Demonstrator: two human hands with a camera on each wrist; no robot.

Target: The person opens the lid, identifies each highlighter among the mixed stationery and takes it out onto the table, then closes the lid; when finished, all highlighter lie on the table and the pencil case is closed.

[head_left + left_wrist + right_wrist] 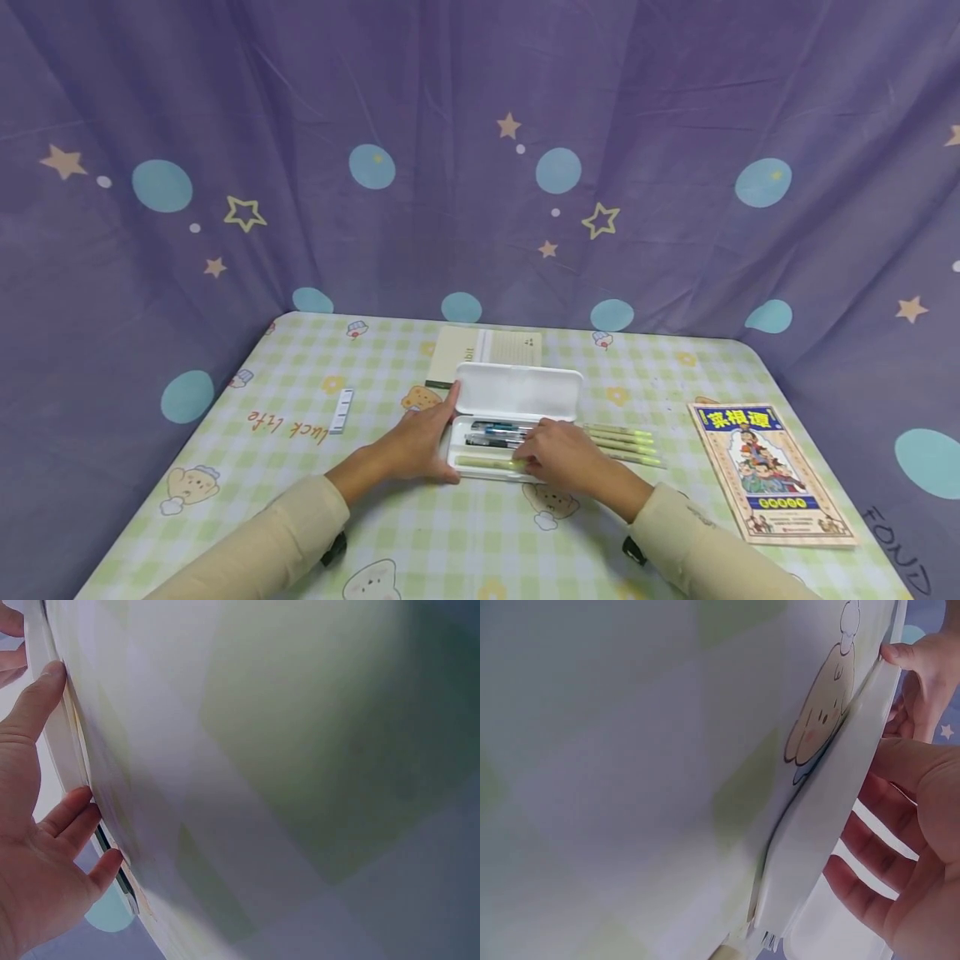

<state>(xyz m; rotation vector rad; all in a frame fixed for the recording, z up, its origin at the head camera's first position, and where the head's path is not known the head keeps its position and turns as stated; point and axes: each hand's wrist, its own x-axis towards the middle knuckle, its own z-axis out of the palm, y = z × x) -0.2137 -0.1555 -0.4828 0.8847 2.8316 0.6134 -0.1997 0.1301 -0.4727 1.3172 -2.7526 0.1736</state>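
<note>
A white pencil case [517,392] lies on the table with its lid raised at the back. My left hand [416,437] holds its left end, thumb at the front corner and fingers along the lid side; thumb and fingers also show against the case in the left wrist view. Several dark and clear pens [491,435] lie in the rear part of the tray. A yellow-green pen [480,462] lies in the front part, and my right hand [558,454] pinches its right end. The right fingertips are partly hidden. Several yellow-green pens [626,446] lie beside the case, partly behind that hand.
Behind the case lies a beige notebook [450,350], partly covered by the lid. A colourful book [772,475] rests at the table's right side. To the left is a small white and blue strip-shaped item [341,411]. A purple curtain [480,167] hangs behind the table.
</note>
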